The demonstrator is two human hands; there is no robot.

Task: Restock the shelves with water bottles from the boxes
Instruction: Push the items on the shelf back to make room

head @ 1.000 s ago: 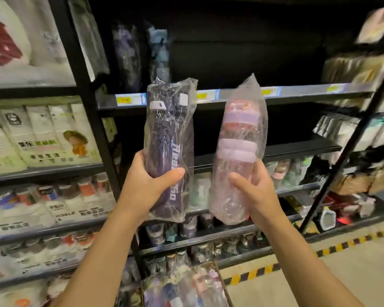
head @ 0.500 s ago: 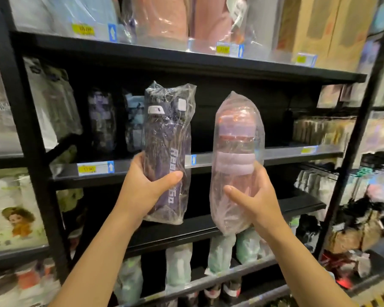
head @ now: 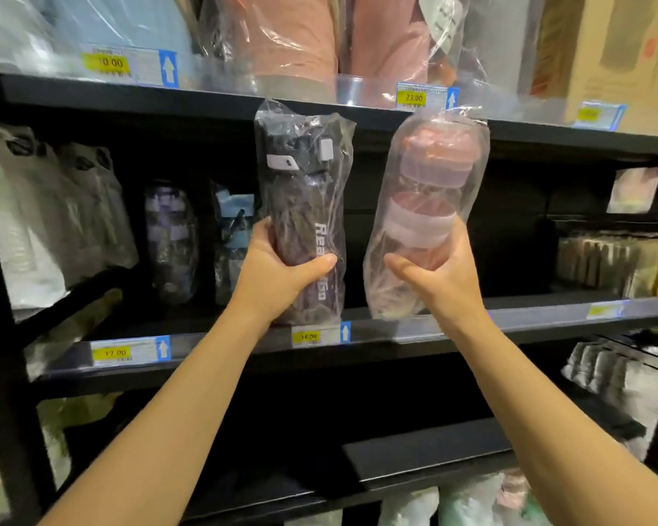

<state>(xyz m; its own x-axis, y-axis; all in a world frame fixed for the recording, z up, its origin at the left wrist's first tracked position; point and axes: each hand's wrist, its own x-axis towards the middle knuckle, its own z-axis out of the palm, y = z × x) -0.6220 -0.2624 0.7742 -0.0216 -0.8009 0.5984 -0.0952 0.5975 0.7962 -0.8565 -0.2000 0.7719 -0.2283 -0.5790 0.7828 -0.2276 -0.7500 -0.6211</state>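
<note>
Rack [head: 1, 298]: black, several tiers. Top shelf [head: 206, 102] carries bagged pink and blue goods, cartons at far right. Mid shelf [head: 528, 318] looks like the target. Two bagged bottles [head: 171, 241] stand at its left rear. No stock visible right of them, though it's dark back there.

Dark bottle [head: 304, 206]: clear bag, upright, in front of the mid shelf opening, base about level with the lip, right above the 18.00 tag [head: 309, 337]. Pink bottle [head: 426, 206]: also bagged, roughly upright, just beside it on the right, not touching. Neither is set down yet.

Left hand [head: 278, 275]: wrapped round the dark bottle's lower half, thumb across the front. Right hand [head: 441, 282]: curled round the pink bottle's lower part, thumb in front. Both full, nothing spare.

Step, my read: placement, with both bottles raised to shelf height. No boxes in view.

Next move calls for:
- pushing both forward over the lip
- keeping caps under the top shelf
- setting bases flat before letting go
- minding slippery film and loose bag ends that could snag or tip a bottle
</note>
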